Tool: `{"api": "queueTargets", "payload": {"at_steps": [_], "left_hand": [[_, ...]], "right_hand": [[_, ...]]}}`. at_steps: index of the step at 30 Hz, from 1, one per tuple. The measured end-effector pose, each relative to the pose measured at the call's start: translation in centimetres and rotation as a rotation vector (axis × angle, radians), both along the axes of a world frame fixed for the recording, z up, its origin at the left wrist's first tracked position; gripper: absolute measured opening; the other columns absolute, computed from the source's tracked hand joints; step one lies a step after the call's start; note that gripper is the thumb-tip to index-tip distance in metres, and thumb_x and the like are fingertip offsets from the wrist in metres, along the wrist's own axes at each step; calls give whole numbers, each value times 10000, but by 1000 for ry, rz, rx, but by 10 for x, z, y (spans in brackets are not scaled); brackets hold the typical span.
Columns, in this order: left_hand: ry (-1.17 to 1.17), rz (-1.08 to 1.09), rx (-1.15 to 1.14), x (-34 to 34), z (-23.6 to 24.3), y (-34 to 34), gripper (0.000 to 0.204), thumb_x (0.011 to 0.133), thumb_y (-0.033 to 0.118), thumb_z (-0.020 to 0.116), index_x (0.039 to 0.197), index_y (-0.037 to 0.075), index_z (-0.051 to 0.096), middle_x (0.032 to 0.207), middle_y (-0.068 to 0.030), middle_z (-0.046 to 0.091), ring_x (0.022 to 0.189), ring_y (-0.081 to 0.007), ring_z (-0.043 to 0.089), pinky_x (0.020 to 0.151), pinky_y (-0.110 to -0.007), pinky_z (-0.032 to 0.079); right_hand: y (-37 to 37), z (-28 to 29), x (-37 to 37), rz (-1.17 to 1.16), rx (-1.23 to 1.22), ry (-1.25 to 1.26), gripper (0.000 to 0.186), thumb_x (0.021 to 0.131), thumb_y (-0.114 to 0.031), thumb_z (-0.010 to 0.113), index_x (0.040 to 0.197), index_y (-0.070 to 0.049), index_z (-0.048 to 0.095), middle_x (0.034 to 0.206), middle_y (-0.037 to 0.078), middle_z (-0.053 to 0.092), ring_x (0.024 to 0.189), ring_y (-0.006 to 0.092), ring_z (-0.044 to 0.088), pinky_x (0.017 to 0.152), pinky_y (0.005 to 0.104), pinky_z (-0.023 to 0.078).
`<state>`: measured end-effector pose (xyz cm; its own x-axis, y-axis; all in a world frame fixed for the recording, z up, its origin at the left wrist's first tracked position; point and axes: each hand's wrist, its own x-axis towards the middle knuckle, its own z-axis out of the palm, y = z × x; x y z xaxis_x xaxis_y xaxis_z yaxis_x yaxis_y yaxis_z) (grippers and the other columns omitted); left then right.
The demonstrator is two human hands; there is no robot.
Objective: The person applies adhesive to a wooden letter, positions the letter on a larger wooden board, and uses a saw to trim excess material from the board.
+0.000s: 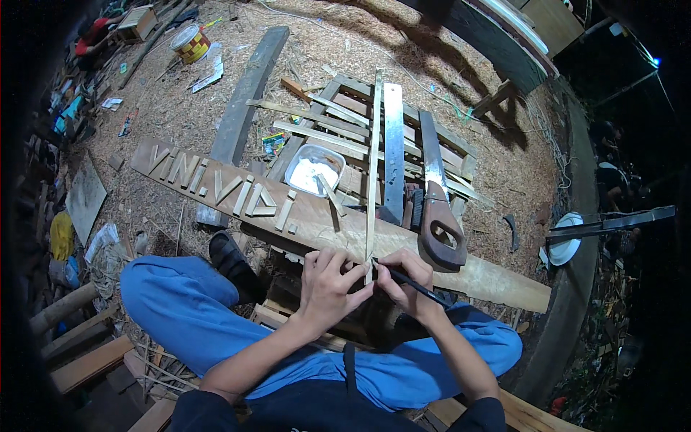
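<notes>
My left hand (330, 286) pinches the near end of a long thin wood strip (374, 162), which runs away from me across a plank. My right hand (409, 279) is closed around a slim black pen (426, 291), its tip against or very near the strip; I cannot tell if it touches. The long plank (324, 229) lies crosswise before my knees. Short wood pieces (228, 189) forming raised letters line its left half. A plastic tub (289, 173) of white paste stands just beyond, and a small stick (331, 196) leans at its edge.
A handsaw (440, 234) lies across the plank's right side, beside a flat metal bar (393, 144). Behind is a slatted wooden frame (331, 90) with loose strips. A grey beam (250, 101) and a bucket (191, 45) are on the shaving-covered ground. Someone in red is far left.
</notes>
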<state>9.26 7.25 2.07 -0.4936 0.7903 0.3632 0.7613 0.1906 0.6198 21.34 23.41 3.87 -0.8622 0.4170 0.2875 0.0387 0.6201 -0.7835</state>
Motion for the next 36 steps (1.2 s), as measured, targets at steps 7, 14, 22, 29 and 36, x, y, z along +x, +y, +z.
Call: {"api": "queueTargets", "payload": {"at_steps": [7,14,22,29,36], "left_hand": [[107,-32,15,-2,-6,1,330,761,331,851,1025,158,756,1317,-3,656,1163,-252,516,1014,-428,336],[93,-51,4,-5,-8,0,295,758,314,859,986,155,761,1407,46,657,1133,-238,524,1014,-420,326],[48,-33,41,-4,-14,-2,278,738,305,871,951,158,769,1383,63,689,1053,-209,550,989,-397,331],[44,-30,39,-4,-13,-1,277,734,300,872,950,160,768,1380,64,692,1035,-206,556,977,-390,334],[33,-29,42,-5,-11,0,266,723,286,873,928,155,766,1359,65,701,1033,-194,556,970,-386,335]], "right_hand": [[7,-4,0,33,-3,1,120,905,-71,729,981,16,696,861,146,695,744,248,688,686,344,539],[8,-1,-1,35,-21,-40,126,918,-77,727,997,15,693,855,144,687,745,256,683,686,347,535],[6,1,-3,54,-30,-22,138,867,-50,752,970,7,681,848,150,665,743,312,665,661,382,521],[5,-1,-1,71,-42,-27,138,859,-61,764,947,10,684,846,152,674,746,321,662,661,393,520],[7,-4,0,97,-7,-11,143,851,-64,769,936,14,683,848,161,679,745,334,665,667,404,524]]}}
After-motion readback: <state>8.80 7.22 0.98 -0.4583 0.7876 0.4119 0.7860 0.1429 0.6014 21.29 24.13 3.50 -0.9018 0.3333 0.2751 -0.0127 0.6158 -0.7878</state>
